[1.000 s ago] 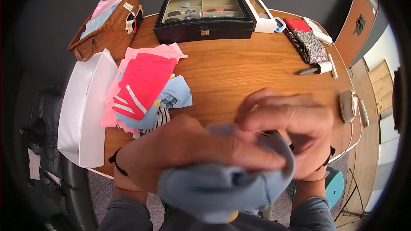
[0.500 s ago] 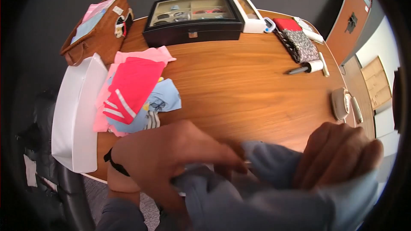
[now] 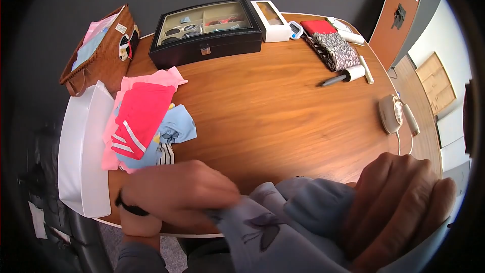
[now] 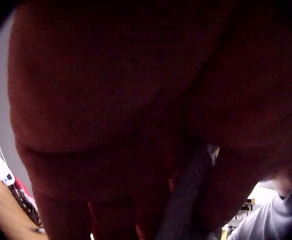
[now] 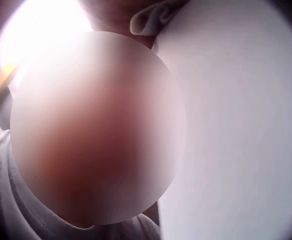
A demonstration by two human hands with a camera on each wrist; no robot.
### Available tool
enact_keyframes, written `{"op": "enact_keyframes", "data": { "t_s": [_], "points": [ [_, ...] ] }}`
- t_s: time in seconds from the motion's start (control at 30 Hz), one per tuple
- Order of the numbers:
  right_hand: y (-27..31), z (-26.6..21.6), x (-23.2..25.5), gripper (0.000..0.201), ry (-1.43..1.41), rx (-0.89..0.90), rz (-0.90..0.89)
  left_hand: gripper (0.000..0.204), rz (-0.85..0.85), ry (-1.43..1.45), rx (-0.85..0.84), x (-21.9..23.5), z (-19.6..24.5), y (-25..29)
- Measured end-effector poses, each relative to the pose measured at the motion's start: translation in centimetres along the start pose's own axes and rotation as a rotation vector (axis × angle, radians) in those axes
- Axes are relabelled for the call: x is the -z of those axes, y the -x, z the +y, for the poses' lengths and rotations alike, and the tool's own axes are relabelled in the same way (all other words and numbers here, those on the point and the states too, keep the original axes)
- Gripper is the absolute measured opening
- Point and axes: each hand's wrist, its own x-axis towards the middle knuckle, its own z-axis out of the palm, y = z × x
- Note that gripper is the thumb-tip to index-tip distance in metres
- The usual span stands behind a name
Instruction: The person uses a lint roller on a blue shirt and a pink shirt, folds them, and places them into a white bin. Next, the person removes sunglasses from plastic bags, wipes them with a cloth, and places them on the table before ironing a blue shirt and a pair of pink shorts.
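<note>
A grey-blue garment with a dark butterfly print (image 3: 265,232) hangs between both hands at the table's near edge. On the left, my left hand (image 3: 182,192) pinches one edge of it; a strip of cloth (image 4: 183,197) shows between thumb and fingers in the dark left wrist view. At the right, my right hand (image 3: 399,207) grips a bunched part, its fingers curled over the fabric. Pale cloth (image 5: 241,120) fills the right side of the right wrist view. Near the left hand lies a clothes pile topped by bright pink shorts with white stripes (image 3: 144,114).
A white open box (image 3: 83,156) and a brown basket of clothes (image 3: 101,53) line the left side. At the back stand a black glass-topped case (image 3: 207,45) and a white box (image 3: 275,30). A lint roller (image 3: 348,75) and a beige corded device (image 3: 391,115) lie right.
The hands have moved apart, the right one going right and down. The bunched garment is spread out, so its butterfly print shows. The head view has shifted.
</note>
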Motion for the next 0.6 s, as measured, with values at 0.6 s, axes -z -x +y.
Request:
{"op": "enact_keyframes", "data": {
  "t_s": [0.6],
  "points": [
    [-6.7,4.9,6.9,0.032,0.409,-0.476,0.535,0.021,0.869,0.009,0.481,3.4,-3.3,4.4]
  ]
}}
